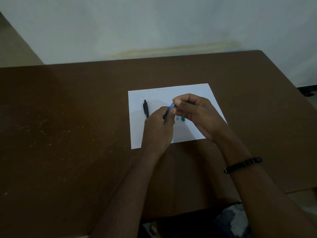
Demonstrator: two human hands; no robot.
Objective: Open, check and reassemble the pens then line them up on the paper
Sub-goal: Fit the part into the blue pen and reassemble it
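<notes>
A white sheet of paper (163, 93) lies on the brown table (68, 117). Near the sheet's left side rests a black pen (146, 109), pointing away from me. Both hands hold a blue pen (169, 109) above the middle of the paper. My left hand (157, 131) grips its lower barrel. My right hand (193, 112) pinches its upper end with the fingertips. Under my right hand the ends of a light blue pen (177, 118) and a green pen (183, 119) peek out on the sheet; the rest of each is hidden.
A pale wall (154, 28) rises right behind the table's far edge. The table's right edge (291, 79) slants close to the paper. A black bead bracelet (243, 164) sits on my right wrist.
</notes>
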